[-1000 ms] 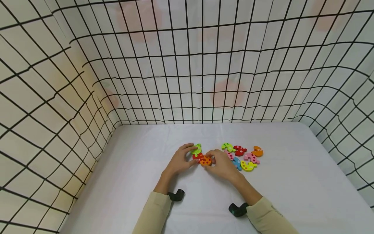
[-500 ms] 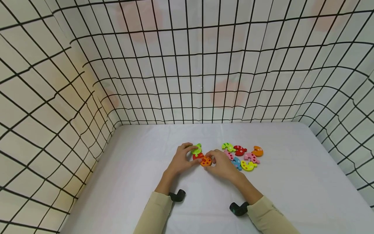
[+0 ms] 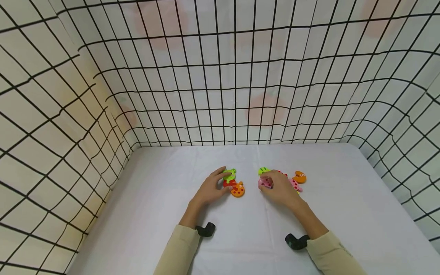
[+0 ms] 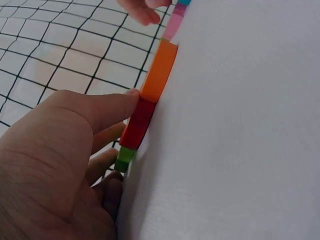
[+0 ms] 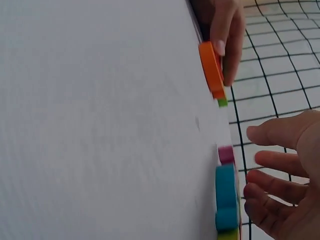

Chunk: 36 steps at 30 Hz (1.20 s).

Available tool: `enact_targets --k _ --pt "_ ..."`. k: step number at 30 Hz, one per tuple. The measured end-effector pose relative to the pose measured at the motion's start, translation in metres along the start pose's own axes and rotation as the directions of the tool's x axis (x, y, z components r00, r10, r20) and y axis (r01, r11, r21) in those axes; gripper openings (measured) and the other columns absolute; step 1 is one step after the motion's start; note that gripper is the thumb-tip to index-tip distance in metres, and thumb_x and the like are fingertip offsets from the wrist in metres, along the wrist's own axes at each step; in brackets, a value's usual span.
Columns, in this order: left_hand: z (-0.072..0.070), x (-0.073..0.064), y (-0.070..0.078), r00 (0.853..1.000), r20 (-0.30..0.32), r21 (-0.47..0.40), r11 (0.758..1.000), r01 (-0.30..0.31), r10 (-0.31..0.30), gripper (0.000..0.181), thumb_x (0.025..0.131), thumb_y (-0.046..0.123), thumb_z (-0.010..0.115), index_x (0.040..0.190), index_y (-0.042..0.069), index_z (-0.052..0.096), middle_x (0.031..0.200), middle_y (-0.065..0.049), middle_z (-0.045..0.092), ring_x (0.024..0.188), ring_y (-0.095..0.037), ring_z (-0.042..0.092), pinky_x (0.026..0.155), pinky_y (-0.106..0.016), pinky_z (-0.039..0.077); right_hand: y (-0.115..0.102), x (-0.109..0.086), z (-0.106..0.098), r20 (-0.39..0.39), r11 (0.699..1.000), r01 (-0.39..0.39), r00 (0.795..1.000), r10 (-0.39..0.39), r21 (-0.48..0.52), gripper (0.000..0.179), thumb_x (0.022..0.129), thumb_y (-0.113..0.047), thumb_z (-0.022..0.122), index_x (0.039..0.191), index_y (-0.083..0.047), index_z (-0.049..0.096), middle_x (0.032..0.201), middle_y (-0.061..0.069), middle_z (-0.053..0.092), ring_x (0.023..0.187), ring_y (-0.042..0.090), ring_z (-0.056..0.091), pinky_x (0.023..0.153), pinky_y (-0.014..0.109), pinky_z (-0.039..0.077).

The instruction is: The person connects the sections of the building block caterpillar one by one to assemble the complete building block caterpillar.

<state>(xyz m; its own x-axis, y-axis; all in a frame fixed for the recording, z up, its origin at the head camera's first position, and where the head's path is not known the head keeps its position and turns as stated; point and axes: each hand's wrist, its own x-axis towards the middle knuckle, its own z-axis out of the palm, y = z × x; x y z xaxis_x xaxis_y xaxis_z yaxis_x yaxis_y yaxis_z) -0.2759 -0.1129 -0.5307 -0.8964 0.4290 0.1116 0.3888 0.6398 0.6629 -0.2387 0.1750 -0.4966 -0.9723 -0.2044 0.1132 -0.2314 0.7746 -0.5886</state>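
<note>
My left hand point(image 3: 209, 190) holds a short row of flat puzzle pieces on the table, its fingertips at the green piece point(image 3: 230, 175) and its thumb by the red piece point(image 3: 227, 183). An orange spotted piece point(image 3: 238, 191) adjoins the red one at the row's right end. Seen from the left wrist, the thumb tip presses where the red piece point(image 4: 137, 122) meets the orange piece point(image 4: 159, 70). My right hand point(image 3: 282, 189) is over the right-hand group, thumb and fingers spread around a pink spotted piece point(image 3: 265, 183). In the right wrist view those fingers stand apart beside the blue piece point(image 5: 226, 187).
Around the right hand lie a green striped piece point(image 3: 263, 170), another pink piece point(image 3: 295, 185) and an orange numbered piece point(image 3: 300, 177); the hand covers others. Black wire mesh point(image 3: 235, 95) rises behind and along both sides of the white table point(image 3: 237, 244).
My right hand has let go of the orange spotted piece and moved right, over the loose group. The left hand stays at the row. The head view has shifted slightly.
</note>
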Motion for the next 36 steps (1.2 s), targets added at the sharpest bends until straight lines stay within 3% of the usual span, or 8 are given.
enact_targets --k 2,7,16,23,27,36 --pt "-0.001 0.0 -0.001 1.0 0.009 -0.001 1.0 -0.013 0.013 0.056 0.096 0.039 0.069 0.148 0.02 0.058 0.166 -0.006 0.038 0.154 -0.032 0.034 0.122 -0.057 0.033 0.004 0.001 -0.003 0.018 0.999 0.004 1.0 -0.003 -0.054 0.04 0.093 -0.024 0.075 0.127 -0.003 0.07 0.131 0.018 0.065 0.123 0.037 0.06 0.107 0.058 0.049" --pt "-0.003 0.0 0.0 0.999 0.026 -0.001 1.0 -0.02 0.02 0.056 0.097 0.034 0.067 0.15 0.019 0.055 0.167 -0.006 0.036 0.155 -0.032 0.032 0.123 -0.056 0.032 0.007 0.003 -0.006 0.093 0.991 0.026 0.996 -0.014 -0.128 0.041 0.096 -0.025 0.072 0.131 -0.004 0.07 0.134 0.018 0.061 0.126 0.038 0.058 0.108 0.058 0.049" --pt "-0.002 -0.001 -0.001 0.999 0.041 -0.023 1.0 -0.016 0.017 0.055 0.099 0.026 0.063 0.152 0.017 0.053 0.168 -0.004 0.033 0.156 -0.031 0.029 0.124 -0.056 0.03 -0.002 0.005 0.003 0.177 0.992 0.077 0.982 -0.058 -0.1 0.041 0.093 -0.016 0.074 0.132 -0.006 0.068 0.141 0.012 0.057 0.134 0.036 0.054 0.107 0.054 0.051" --pt "0.002 -0.001 0.002 1.0 0.027 0.011 1.0 0.015 -0.016 0.069 0.091 0.049 0.072 0.151 0.022 0.053 0.167 0.0 0.035 0.155 -0.028 0.033 0.122 -0.058 0.033 -0.005 0.007 0.008 0.189 0.992 0.083 0.98 -0.065 -0.092 0.037 0.093 -0.013 0.074 0.129 -0.01 0.067 0.148 0.01 0.056 0.141 0.035 0.049 0.111 0.054 0.048" --pt "0.003 -0.001 0.004 1.0 0.023 0.027 0.999 0.02 -0.02 0.076 0.086 0.052 0.076 0.152 0.023 0.051 0.167 0.0 0.036 0.154 -0.028 0.034 0.121 -0.058 0.035 -0.007 0.009 0.008 0.216 0.992 0.076 0.975 -0.053 -0.102 0.036 0.094 -0.014 0.073 0.129 -0.014 0.065 0.151 0.007 0.054 0.145 0.032 0.046 0.114 0.054 0.046" --pt "0.002 -0.002 0.002 0.999 0.035 0.043 0.999 0.01 -0.012 0.075 0.086 0.048 0.075 0.152 0.023 0.05 0.167 0.001 0.035 0.154 -0.028 0.034 0.121 -0.059 0.034 -0.004 0.008 0.009 0.225 0.987 0.118 0.97 -0.091 -0.111 0.039 0.093 -0.018 0.073 0.131 -0.017 0.063 0.144 0.006 0.057 0.137 0.03 0.052 0.109 0.054 0.05"
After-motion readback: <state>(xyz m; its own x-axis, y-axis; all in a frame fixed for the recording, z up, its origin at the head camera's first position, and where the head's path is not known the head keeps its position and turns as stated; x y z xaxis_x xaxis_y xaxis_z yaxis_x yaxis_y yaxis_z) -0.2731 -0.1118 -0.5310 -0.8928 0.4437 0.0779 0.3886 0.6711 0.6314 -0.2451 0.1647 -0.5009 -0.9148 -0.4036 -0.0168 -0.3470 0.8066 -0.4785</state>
